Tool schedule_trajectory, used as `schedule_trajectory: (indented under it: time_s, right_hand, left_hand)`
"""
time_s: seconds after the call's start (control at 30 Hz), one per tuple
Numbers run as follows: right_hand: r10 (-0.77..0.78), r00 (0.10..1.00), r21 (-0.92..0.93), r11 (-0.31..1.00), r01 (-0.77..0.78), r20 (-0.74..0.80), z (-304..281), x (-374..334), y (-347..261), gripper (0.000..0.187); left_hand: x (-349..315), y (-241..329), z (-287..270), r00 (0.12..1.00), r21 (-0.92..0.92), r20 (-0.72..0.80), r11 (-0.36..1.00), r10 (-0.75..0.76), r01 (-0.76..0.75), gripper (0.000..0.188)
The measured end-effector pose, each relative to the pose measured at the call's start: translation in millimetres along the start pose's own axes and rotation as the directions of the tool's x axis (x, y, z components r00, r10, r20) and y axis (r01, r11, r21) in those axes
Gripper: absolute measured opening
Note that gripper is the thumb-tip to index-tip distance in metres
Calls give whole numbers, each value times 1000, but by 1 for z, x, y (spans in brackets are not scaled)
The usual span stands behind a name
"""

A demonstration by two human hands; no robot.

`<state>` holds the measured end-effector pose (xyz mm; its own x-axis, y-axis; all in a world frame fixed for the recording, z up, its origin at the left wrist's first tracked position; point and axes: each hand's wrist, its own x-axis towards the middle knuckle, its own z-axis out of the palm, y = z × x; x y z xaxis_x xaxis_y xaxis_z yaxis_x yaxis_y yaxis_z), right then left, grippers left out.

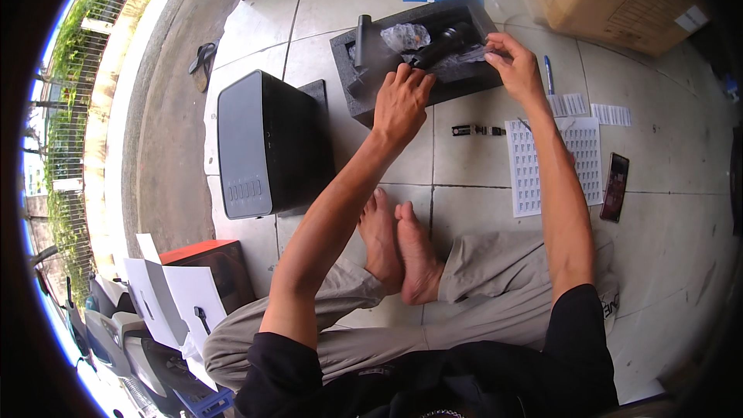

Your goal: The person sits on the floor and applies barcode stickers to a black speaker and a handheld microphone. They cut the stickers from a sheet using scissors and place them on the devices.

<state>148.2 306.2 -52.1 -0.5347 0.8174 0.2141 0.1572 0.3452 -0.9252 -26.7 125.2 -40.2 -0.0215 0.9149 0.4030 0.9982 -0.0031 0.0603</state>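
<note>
The left hand (400, 108) curls its fingers at the near side of the dark foam tray (464, 92), beside the black microphone (443, 46) lying inside, its grip hidden; the right hand (517, 70), thumb and fingertips close together, meets the tray's right end near clear plastic (470, 55); I cannot tell whether it pinches any.
</note>
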Motion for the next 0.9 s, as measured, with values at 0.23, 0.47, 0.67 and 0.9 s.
schedule_trajectory:
  time_s: [0.23,0.47,0.67,0.9]
  right_hand:
    - [-64,990,-51,996,71,123,1,-17,-14,39]
    - [216,953,-381,880,-284,-211,-127,-82,-1,35]
    - [467,884,-612,704,-361,16,-138,-122,29,41]
    - [351,935,-763,619,-188,54,-93,-128,38,28]
  left_hand:
    - [-6,-14,-12,998,26,43,999,39,-40,40]
    - [-33,16,-33,987,-73,20,984,-161,162,27]
    - [-20,109,6,935,-373,326,890,-141,264,21]
    - [34,149,54,920,-417,354,853,-165,314,22]
